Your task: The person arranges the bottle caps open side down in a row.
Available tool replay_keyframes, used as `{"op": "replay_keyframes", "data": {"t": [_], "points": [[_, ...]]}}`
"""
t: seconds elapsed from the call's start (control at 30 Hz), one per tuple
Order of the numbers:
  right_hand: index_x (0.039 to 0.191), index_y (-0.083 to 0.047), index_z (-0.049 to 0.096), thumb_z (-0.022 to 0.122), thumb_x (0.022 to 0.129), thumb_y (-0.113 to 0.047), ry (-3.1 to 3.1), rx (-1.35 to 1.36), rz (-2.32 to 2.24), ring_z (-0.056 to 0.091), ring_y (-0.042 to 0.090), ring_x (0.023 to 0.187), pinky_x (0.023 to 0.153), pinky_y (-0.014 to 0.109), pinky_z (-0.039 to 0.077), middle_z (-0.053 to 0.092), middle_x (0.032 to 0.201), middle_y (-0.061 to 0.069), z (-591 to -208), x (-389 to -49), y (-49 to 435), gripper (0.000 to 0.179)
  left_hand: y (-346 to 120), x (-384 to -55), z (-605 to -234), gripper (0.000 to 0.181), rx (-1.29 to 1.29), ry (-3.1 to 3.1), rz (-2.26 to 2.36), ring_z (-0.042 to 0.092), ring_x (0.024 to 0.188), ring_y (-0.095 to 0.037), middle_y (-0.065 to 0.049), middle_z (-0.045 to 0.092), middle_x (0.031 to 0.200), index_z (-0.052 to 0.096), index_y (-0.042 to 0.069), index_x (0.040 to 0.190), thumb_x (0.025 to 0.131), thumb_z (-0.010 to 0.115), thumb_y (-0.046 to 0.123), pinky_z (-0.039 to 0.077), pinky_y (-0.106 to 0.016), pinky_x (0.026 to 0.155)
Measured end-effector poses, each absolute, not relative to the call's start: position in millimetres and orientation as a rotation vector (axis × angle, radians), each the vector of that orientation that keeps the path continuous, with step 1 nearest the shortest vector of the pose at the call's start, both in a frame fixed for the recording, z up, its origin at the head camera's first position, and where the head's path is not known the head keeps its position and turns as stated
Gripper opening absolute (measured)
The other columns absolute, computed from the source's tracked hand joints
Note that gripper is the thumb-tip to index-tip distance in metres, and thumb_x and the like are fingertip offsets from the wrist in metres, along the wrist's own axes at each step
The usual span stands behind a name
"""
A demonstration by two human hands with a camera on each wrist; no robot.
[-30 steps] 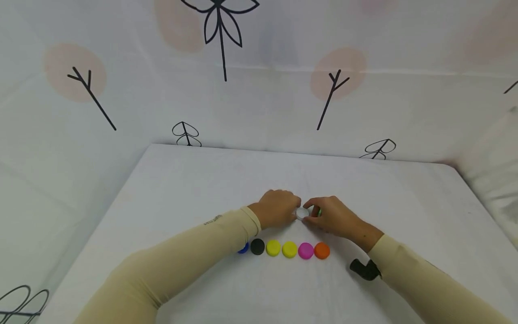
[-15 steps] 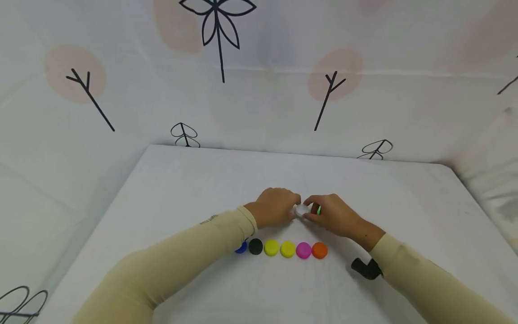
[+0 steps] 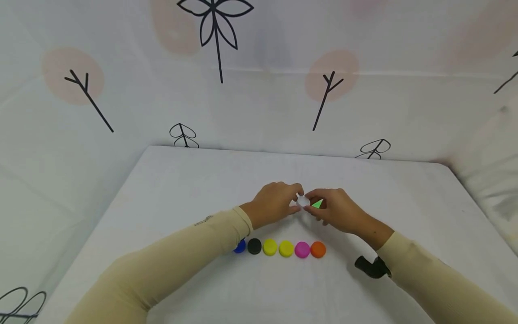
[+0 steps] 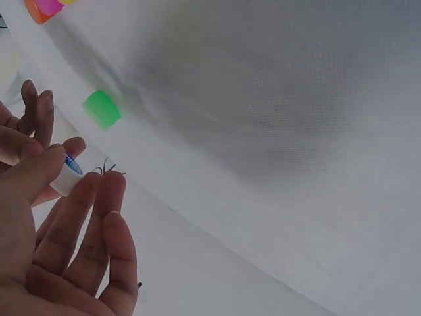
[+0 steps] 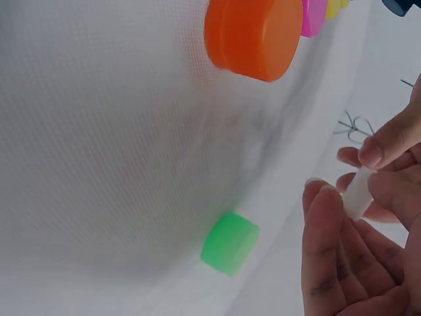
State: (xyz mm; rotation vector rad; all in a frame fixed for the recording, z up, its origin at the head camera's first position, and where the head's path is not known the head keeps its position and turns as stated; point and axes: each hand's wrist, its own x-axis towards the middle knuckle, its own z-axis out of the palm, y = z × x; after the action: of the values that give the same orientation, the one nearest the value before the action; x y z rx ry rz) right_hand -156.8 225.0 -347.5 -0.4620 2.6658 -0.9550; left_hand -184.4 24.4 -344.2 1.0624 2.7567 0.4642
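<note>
My left hand (image 3: pixel 275 204) and my right hand (image 3: pixel 336 209) meet above the white table. Between them, thumbs and fingers pinch a small white round piece (image 3: pixel 303 201), like a cap or little tub. Its blue-marked face shows in the left wrist view, where the piece (image 4: pixel 66 179) is tilted; the right wrist view shows its plain white side (image 5: pixel 358 192). Fingertips cover part of its rim. A bright green round cap (image 5: pixel 230 242) sits on the table close by, partly hidden behind my right hand in the head view.
Nearer me, round caps form a row: blue (image 3: pixel 240 246), black (image 3: pixel 254 246), two yellow (image 3: pixel 270 247), pink (image 3: pixel 302 249) and orange (image 3: pixel 318 249). My left sleeve partly covers the blue one. A black device (image 3: pixel 372 267) is on my right forearm. Patterned white cloth (image 3: pixel 259 112) stands behind the table.
Both hands have moved slightly away from me and up with the white piece, which has tilted. More of the green cap shows. The row of caps stays in place.
</note>
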Motion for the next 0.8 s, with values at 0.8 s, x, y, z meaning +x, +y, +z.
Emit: {"op": "replay_keyframes", "data": {"t": [0.8], "points": [[0.127,-0.006,0.067,0.066,0.097,-0.020,2.692,-0.441,-1.262,0.071,0.015,0.066,0.066,0.026,0.059,0.074,0.100,0.016,-349.6,-151.2,224.4,0.033,12.2,-188.2,-341.4,0.029,0.808,2.412,0.983,0.066,0.087,-0.007,-0.001,0.076,0.102,0.071,0.011,0.115,0.104,0.055,0.032,0.052,-0.017,0.073]]}}
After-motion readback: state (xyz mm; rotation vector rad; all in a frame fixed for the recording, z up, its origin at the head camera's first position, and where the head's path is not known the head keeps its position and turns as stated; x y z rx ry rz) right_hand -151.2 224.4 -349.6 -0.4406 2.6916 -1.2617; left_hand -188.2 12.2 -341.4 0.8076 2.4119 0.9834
